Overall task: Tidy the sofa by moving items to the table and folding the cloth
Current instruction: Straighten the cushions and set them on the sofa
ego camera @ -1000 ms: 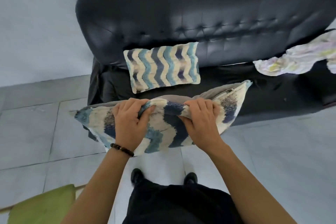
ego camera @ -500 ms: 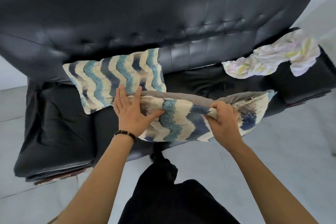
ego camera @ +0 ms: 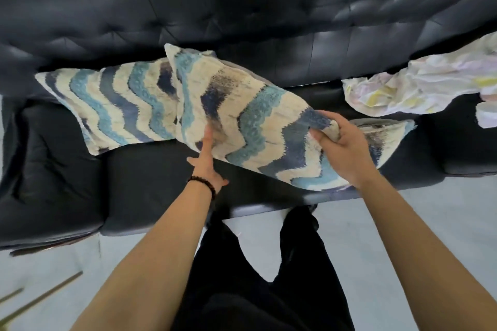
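Observation:
A blue-and-cream zigzag pillow (ego camera: pixel 250 118) leans on the black sofa (ego camera: pixel 150 183), tilted up toward the backrest. My right hand (ego camera: pixel 341 148) grips its right edge. My left hand (ego camera: pixel 207 161) has straight fingers pressed against its lower left edge, partly tucked under it. A second matching pillow (ego camera: pixel 115 105) leans against the backrest to the left, its right side overlapped by the first. A crumpled pale cloth (ego camera: pixel 419 86) with yellow and lilac marks lies on the seat at the right.
The tufted backrest (ego camera: pixel 242 8) fills the top of the view. The sofa's left seat cushion (ego camera: pixel 51 169) is bare. Grey floor tiles (ego camera: pixel 430 223) lie in front, with my dark trousers (ego camera: pixel 255 277) between my arms.
The pillow I held in front of the sofa now lies on the seat, tipped up beside the other pillow. My left hand let go of its grip and presses with straight fingers. I have moved closer.

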`<state>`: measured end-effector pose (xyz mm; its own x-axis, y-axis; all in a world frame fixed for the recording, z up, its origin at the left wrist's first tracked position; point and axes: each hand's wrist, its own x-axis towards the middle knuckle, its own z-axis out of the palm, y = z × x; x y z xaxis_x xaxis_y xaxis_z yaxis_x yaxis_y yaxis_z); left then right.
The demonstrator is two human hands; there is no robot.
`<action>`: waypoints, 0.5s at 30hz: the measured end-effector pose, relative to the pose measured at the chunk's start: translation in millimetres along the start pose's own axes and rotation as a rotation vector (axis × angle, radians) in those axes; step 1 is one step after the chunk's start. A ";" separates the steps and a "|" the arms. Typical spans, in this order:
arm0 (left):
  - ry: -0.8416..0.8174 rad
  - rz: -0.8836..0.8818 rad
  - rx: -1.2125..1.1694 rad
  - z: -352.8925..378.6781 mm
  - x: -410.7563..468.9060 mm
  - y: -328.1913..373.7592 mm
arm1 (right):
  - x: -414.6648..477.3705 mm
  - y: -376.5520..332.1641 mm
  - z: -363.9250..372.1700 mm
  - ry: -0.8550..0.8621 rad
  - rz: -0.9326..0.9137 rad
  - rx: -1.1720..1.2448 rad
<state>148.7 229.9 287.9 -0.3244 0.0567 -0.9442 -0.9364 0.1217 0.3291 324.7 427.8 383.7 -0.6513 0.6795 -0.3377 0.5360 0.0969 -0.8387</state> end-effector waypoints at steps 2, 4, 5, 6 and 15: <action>-0.131 -0.059 -0.179 27.2 17.4 -16.2 | 35.8 19.4 -14.9 -0.115 -0.013 -0.002; -0.230 -0.046 -0.303 59.7 36.4 -31.5 | 74.3 35.2 -26.8 -0.226 -0.048 -0.037; -0.228 -0.046 -0.360 76.2 47.8 -36.6 | 96.0 42.6 -31.5 -0.275 -0.061 -0.069; -0.210 -0.053 -0.411 91.1 60.6 -41.7 | 119.2 49.8 -34.9 -0.315 -0.069 -0.105; -0.218 0.011 -0.325 163.3 195.8 -43.8 | 316.1 146.8 31.3 -0.265 -0.145 -0.792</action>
<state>148.0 397.5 90.8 -0.3314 0.2699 -0.9041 -0.9379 -0.1981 0.2847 180.7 634.0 140.4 -0.7938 0.4381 -0.4219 0.5915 0.7176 -0.3677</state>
